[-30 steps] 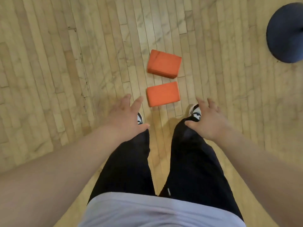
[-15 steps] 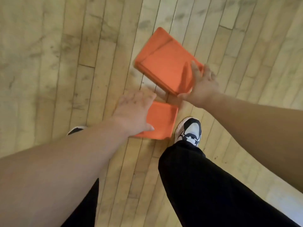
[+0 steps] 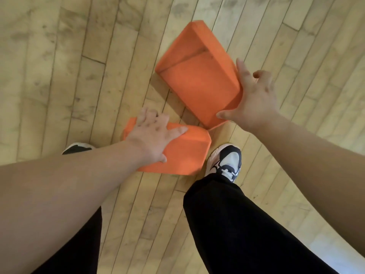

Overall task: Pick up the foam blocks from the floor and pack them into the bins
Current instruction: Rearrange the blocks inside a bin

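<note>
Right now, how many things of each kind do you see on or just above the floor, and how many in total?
Orange foam blocks: 2 (near block, far block)
Hands: 2 (left hand on the near block, right hand at the far block)
Shoes: 2 (left shoe, right shoe)
Total: 6

Both my bare arms reach down and forward: my left hand point(image 3: 153, 135) clamps over the near foam block point(image 3: 183, 153), my right hand point(image 3: 254, 99) grips the far foam block point(image 3: 197, 76) by its edge.
</note>
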`<state>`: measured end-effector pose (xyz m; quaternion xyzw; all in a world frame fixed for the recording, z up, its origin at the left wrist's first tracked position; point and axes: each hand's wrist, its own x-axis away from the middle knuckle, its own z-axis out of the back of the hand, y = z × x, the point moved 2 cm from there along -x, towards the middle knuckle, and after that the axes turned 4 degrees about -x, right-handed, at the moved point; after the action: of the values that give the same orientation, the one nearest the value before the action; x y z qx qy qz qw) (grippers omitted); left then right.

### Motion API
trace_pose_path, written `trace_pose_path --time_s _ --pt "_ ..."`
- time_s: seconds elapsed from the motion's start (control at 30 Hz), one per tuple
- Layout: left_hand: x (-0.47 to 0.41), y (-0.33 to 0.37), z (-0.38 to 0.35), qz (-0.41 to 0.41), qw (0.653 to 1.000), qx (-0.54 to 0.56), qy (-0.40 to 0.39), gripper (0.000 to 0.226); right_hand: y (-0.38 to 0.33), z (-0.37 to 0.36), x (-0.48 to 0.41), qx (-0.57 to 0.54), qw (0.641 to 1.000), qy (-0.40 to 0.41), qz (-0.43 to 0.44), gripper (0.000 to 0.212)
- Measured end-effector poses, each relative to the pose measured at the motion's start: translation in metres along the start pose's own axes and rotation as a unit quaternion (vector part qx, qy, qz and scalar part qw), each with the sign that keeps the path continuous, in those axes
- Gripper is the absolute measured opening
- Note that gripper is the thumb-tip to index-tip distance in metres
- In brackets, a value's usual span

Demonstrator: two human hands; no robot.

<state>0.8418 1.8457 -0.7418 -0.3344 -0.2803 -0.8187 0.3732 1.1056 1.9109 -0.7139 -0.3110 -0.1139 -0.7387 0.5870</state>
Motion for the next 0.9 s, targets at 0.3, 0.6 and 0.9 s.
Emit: trace_pose_path --time_s 0.3,0.6,0.9 --pt "0.071 -0.019 -0.02 0.041 0.985 0.152 -0.071 0.1 -0.024 -0.007 0.083 -0.048 0.997 -0.01 -0.052 0.109" --pt "0.254 -0.05 0.118 0.099 0.986 0.137 -0.004 0.095 -0.124 0.052 0.298 -0.1 0.969 -0.024 -0.224 0.09" --pt "0.456 0.033 0.233 -0.098 0.98 -0.17 -0.017 0.093 -0.28 0.066 0.587 -0.4 0.8 0.015 -0.446 0.089"
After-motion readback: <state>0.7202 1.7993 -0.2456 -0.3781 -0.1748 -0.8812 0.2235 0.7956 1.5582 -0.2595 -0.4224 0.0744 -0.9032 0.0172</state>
